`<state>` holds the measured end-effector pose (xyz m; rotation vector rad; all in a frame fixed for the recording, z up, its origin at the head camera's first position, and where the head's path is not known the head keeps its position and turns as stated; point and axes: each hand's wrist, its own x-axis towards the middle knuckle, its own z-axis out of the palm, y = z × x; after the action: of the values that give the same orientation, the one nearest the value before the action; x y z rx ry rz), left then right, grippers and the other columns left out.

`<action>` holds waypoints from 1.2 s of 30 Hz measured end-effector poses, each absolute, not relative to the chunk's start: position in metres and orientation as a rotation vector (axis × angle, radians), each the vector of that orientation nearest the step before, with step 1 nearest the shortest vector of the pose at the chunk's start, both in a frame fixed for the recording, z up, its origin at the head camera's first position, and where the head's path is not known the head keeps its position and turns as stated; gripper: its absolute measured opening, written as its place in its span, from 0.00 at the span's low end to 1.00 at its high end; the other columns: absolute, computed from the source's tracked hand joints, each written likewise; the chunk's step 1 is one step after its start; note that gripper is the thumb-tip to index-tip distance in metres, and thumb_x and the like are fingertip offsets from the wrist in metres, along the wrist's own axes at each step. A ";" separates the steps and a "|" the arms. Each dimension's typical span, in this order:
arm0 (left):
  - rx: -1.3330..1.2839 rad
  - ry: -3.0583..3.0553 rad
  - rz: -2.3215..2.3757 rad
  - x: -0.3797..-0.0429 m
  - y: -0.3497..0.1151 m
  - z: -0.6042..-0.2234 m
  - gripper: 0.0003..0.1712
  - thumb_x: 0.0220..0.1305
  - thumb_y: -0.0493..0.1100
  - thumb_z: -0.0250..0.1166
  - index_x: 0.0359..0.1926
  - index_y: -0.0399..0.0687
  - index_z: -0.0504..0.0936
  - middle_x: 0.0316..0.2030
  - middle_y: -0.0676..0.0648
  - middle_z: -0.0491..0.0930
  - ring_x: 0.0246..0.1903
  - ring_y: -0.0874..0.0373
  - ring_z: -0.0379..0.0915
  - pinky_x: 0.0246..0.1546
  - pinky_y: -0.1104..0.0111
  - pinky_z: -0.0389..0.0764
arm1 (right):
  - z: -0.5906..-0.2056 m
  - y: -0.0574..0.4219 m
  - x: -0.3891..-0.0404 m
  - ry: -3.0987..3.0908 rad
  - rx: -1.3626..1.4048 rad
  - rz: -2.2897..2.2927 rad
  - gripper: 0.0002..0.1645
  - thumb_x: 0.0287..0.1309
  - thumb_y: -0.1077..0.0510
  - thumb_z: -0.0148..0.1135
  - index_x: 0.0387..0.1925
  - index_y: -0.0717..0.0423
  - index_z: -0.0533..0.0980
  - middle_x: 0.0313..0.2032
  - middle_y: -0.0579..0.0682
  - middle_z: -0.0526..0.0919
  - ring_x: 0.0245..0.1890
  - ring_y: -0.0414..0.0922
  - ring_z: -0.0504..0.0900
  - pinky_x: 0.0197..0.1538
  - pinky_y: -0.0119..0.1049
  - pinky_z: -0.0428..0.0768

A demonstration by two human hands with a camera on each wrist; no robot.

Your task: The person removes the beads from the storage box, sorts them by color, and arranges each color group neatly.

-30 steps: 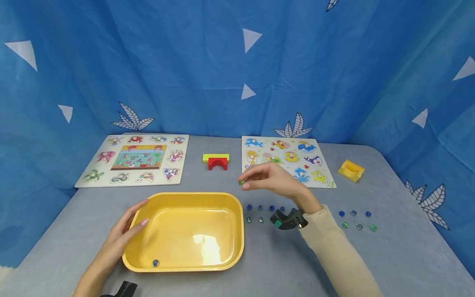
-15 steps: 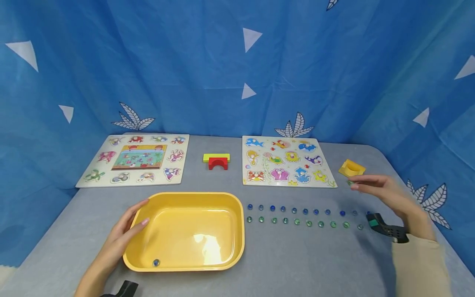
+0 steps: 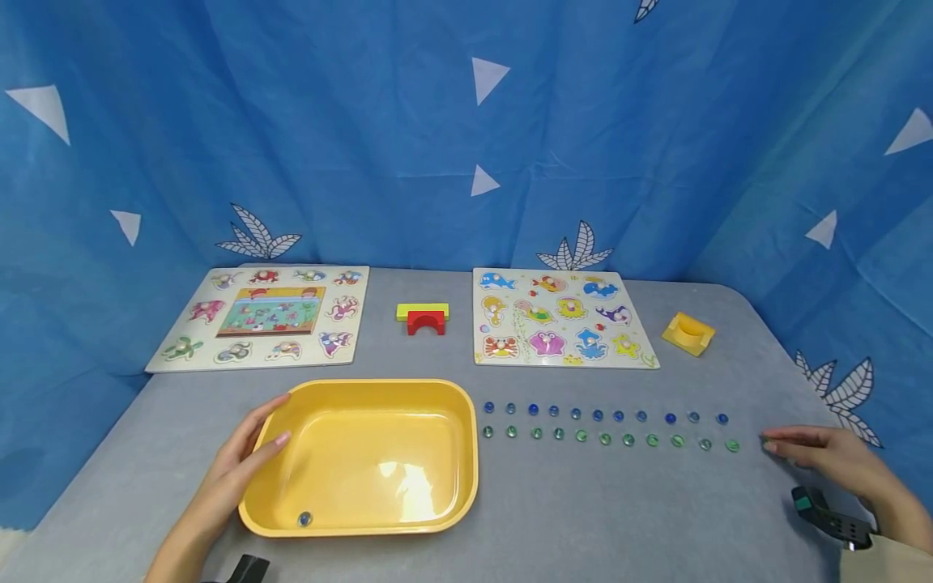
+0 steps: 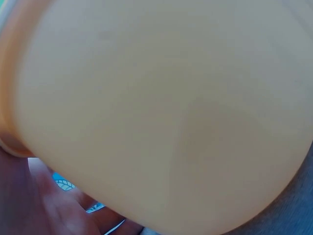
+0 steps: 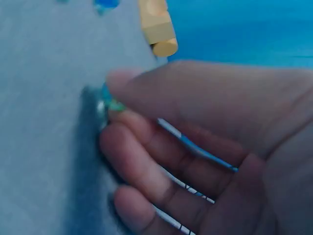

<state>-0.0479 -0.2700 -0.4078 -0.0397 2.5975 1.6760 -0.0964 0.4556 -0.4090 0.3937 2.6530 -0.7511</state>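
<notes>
My left hand [image 3: 222, 478] grips the left side of a yellow plastic tub [image 3: 379, 384], thumb over the rim and inside, fingers along the outer wall. One blue marble [image 3: 304, 518] lies in the tub's near left corner. At the far right, my right hand [image 3: 838, 461] pinches a green glass marble [image 5: 116, 105] between thumb and index finger, close over the table at the right end of the green row. Two roughly parallel rows run right from the tub: blue marbles [image 3: 598, 414] behind, green marbles [image 3: 628, 440] in front.
Behind the tub, at left, lies a sea-animal peg puzzle [image 3: 207, 311]; a second puzzle board [image 3: 547, 344] lies behind the rows. A red arch block [image 3: 426, 317] and a yellow-green block [image 3: 403, 311] stand between them. A yellow block [image 3: 688, 334] sits at back right.
From beside the tub, my right hand has swept right with the green marble, then come nearer and lower past the green row's end. My left hand stays on the tub.
</notes>
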 end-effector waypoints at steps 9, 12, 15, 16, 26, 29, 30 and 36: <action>-0.029 2.575 1.698 -0.047 -0.271 -0.407 0.30 0.67 0.51 0.49 0.68 0.61 0.51 0.68 0.56 0.49 0.69 0.66 0.33 0.46 0.96 0.50 | -0.403 0.439 -0.095 2.607 0.331 -0.751 0.44 0.46 0.33 0.59 0.51 0.67 0.73 0.48 0.66 0.77 0.40 0.50 0.79 0.38 0.44 0.77; -0.021 2.561 1.706 -0.047 -0.270 -0.407 0.30 0.67 0.50 0.48 0.68 0.61 0.51 0.68 0.56 0.49 0.69 0.65 0.32 0.46 0.96 0.50 | -0.399 0.435 -0.094 2.591 0.313 -0.748 0.43 0.46 0.34 0.60 0.51 0.67 0.73 0.45 0.64 0.79 0.38 0.47 0.79 0.38 0.44 0.77; -0.025 2.559 1.702 -0.047 -0.270 -0.407 0.30 0.67 0.51 0.48 0.68 0.62 0.51 0.68 0.56 0.49 0.68 0.72 0.35 0.46 0.96 0.51 | -0.398 0.435 -0.094 2.574 0.311 -0.751 0.44 0.45 0.34 0.61 0.51 0.67 0.73 0.44 0.63 0.80 0.39 0.47 0.79 0.38 0.44 0.77; -0.025 2.562 1.701 -0.047 -0.270 -0.407 0.30 0.67 0.51 0.48 0.68 0.62 0.51 0.68 0.56 0.49 0.67 0.74 0.36 0.46 0.96 0.51 | -0.398 0.436 -0.094 2.569 0.315 -0.754 0.44 0.45 0.34 0.61 0.51 0.67 0.72 0.44 0.63 0.80 0.39 0.48 0.79 0.38 0.44 0.77; -0.017 2.560 1.709 -0.047 -0.271 -0.407 0.30 0.67 0.50 0.48 0.68 0.62 0.52 0.68 0.58 0.50 0.65 0.78 0.37 0.46 0.96 0.50 | -0.393 0.433 -0.092 2.563 0.307 -0.727 0.45 0.46 0.36 0.62 0.52 0.71 0.70 0.41 0.60 0.80 0.36 0.43 0.78 0.38 0.43 0.77; -0.024 2.558 1.706 -0.047 -0.271 -0.407 0.30 0.67 0.50 0.48 0.68 0.62 0.51 0.68 0.57 0.49 0.66 0.76 0.36 0.46 0.96 0.50 | -0.386 0.428 -0.094 2.586 0.256 -0.671 0.43 0.49 0.39 0.61 0.52 0.72 0.68 0.42 0.62 0.79 0.37 0.44 0.77 0.37 0.42 0.77; -0.026 2.555 1.706 -0.047 -0.271 -0.407 0.30 0.67 0.50 0.48 0.68 0.62 0.51 0.68 0.57 0.49 0.66 0.75 0.36 0.46 0.96 0.50 | -0.383 0.425 -0.094 2.599 0.234 -0.657 0.42 0.50 0.40 0.61 0.52 0.73 0.68 0.43 0.65 0.78 0.37 0.46 0.78 0.37 0.42 0.77; -0.023 2.561 1.703 -0.046 -0.271 -0.406 0.30 0.67 0.50 0.49 0.68 0.62 0.52 0.68 0.57 0.49 0.65 0.78 0.38 0.47 0.96 0.51 | -0.357 0.396 -0.102 2.730 0.077 -0.602 0.39 0.59 0.42 0.52 0.55 0.75 0.63 0.50 0.76 0.68 0.44 0.64 0.73 0.36 0.49 0.77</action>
<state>-0.0462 -0.2711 -0.4058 -0.0227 2.5609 1.7027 -0.1020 0.3960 -0.3566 0.0765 2.7300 -0.6016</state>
